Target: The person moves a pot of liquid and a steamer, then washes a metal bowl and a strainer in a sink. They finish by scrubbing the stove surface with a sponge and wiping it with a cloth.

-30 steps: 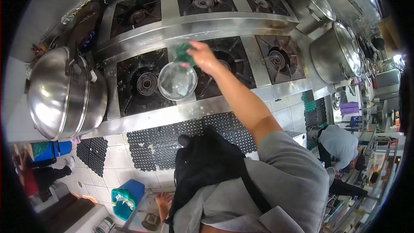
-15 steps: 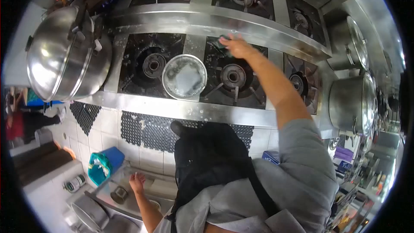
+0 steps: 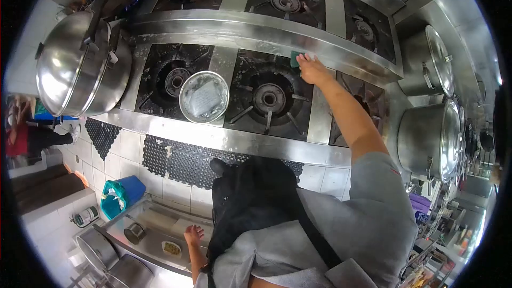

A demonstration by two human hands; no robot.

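Observation:
My right hand (image 3: 314,70) presses a green scouring pad (image 3: 295,59) against the steel front of the raised back section, just behind the middle front burner (image 3: 269,98). Its fingers are closed over the pad. To the left, a metal bowl (image 3: 183,108) stands between two front burners, with a pale cloth (image 3: 205,97) in soapy liquid inside. My left hand (image 3: 193,234) hangs low beside my body, fingers apart, holding nothing. Near it, on a steel counter, are a small metal pot (image 3: 134,232) and a small white dish (image 3: 171,249) of food.
A large lidded steel pot (image 3: 64,69) stands at the stove's left end; stockpots (image 3: 426,133) line the right. Black rubber matting (image 3: 184,162) covers part of the tiled floor. A blue bin (image 3: 130,189) with a green liner stands at lower left. Another person (image 3: 26,144) is at far left.
My right hand has moved right along the steel front with the scouring pad. The view has shifted, so the bowl appears further left, and my left hand is lower and nearer my body.

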